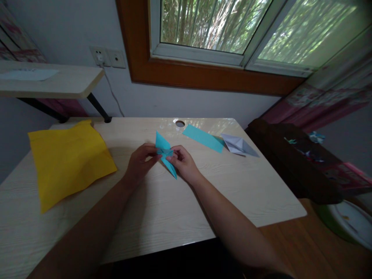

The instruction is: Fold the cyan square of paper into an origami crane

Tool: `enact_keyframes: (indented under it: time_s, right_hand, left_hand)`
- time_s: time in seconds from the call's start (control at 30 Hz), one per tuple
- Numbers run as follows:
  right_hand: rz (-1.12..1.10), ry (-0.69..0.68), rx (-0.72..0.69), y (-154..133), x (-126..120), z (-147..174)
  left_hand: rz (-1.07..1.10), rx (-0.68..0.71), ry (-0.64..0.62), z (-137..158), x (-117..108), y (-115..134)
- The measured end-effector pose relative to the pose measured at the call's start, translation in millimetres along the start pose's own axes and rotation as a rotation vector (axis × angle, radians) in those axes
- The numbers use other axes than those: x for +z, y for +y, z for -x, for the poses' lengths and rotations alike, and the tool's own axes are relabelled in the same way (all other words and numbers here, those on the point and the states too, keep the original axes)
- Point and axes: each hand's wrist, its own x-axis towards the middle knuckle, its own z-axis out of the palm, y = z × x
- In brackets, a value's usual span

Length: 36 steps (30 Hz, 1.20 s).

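Note:
A turquoise folded paper (163,142) is held up just over the middle of the desk, one pointed end up and the other down toward me. My left hand (143,158) pinches its left side between thumb and fingers. On the other side my right hand (183,161) grips it, thumb pressed near its centre. Fingers partly cover the folds in the middle. To the right lie a flat turquoise paper strip (203,138) and a white folded paper boat (238,145), close beside each other.
A large yellow sheet (69,159) with raised edges lies on the left of the desk (162,217). Behind it stands a raised shelf (87,79) on black legs. The desk has a round cable hole (180,123) near the wall. Dark furniture (279,166) stands beyond the right edge.

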Motion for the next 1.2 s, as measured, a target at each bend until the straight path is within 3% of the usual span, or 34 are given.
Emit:
enact_keyframes:
  time_s: [0.33,0.47,0.77,1.0,1.2]
  right_hand:
    - [0.213,0.071,-0.241,-12,-3,-1]
    - [0.177,0.036,-0.133,-11,-6,-2]
    - [-0.062,-0.103,0.103,-8,-2,3]
    - [-0.151,-0.012,0.124,-7,0,-3]
    - [-0.194,-0.024,0.135,-1,-1,-7]
  left_hand:
    - [-0.105,0.038,-0.024,-1,-5,-2]
    - [-0.04,-0.009,-0.093,-4,-6,-2]
    - [0.198,-0.231,-0.06,-7,-6,-11]
    - [0.261,-0.327,-0.182,-4,0,-9]
    - [0.233,-0.341,-0.08,-5,0,-13]
